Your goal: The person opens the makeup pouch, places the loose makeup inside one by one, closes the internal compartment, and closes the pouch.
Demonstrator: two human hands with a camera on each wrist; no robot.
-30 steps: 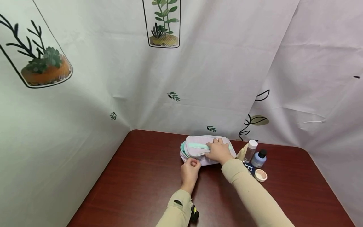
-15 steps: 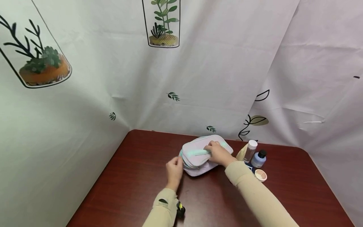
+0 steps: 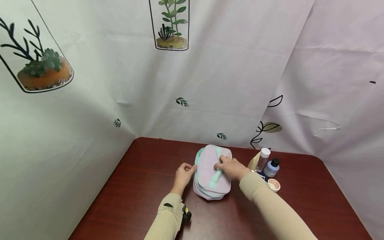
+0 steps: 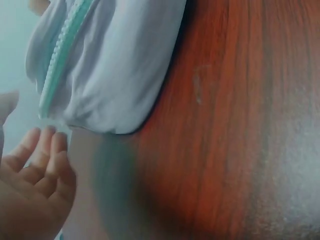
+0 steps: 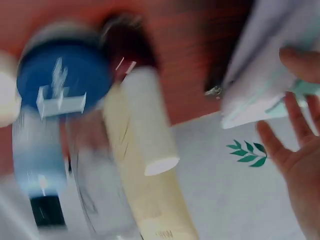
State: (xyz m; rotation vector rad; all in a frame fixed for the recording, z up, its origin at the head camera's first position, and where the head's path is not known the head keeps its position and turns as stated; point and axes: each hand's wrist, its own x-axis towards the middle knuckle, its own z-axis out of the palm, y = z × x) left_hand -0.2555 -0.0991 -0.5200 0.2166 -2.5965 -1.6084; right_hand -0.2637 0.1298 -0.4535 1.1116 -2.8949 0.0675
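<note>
Lilac bag point(image 3: 207, 171), mint zip point(image 4: 62, 52) and handle strap point(image 3: 215, 177), lower centre of frame, on reddish-brown table point(image 3: 144, 190); pale leaf-print fabric point(image 3: 228, 83) behind. Left hand point(image 3: 182, 175) at bag's left edge, fingers loosely bent, nothing visibly held. Right hand point(image 3: 232, 167) over strap; can't tell if gripping.

From my head view, the curtain point(image 3: 198, 80) hangs behind the worktop point(image 3: 144, 176), with the bag point(image 3: 207, 170) on it. I have the left hand point(image 3: 183, 175) at the bag's left edge and the right hand point(image 3: 232, 168) over its top strap point(image 3: 215, 179). To the bag's right, from left to right, come the tube point(image 3: 254, 162), the tall bottle point(image 3: 261, 162) and, slightly nearer me, the short bottle point(image 3: 271, 169). The round pot point(image 3: 274, 184) sits before these; the tub point(image 5: 65, 75) is partly hidden behind the right sleeve point(image 3: 270, 205).
</note>
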